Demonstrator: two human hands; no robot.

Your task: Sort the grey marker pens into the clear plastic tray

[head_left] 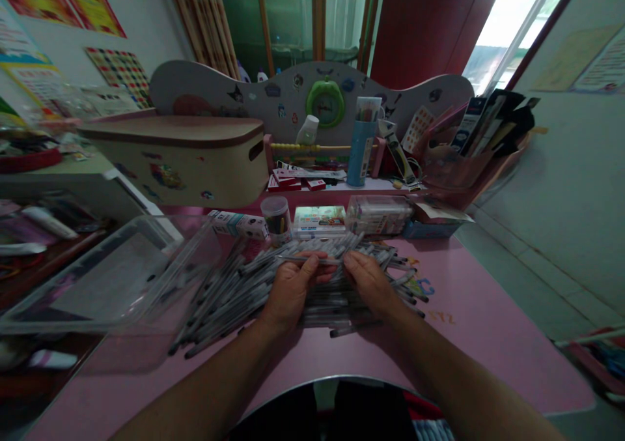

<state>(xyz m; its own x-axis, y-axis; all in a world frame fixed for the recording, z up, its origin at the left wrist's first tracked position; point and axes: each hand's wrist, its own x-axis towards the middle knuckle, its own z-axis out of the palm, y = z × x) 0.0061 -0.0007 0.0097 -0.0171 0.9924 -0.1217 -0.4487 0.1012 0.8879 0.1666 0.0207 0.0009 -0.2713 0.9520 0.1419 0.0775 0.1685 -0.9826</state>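
Observation:
A slim pen (312, 260) lies level between my two hands, above a wide heap of grey, clear-barrelled pens (244, 298) on the pink desk. My left hand (293, 288) is closed on it, thumb on top and fingers beneath. At the pen's right end, my right hand (368, 281) pinches with thumb and forefinger; its other fingers are curled out of sight. Pens from the heap stick out on both sides of my hands, many with dark ends.
An open clear plastic bin (146, 317) stands at the desk's left. Behind the pens are a clear cup (276, 223), a flat white box (319, 221) and a transparent case (378, 215). A cream storage box (195, 167) and a blue pen holder (360, 154) sit on the shelf.

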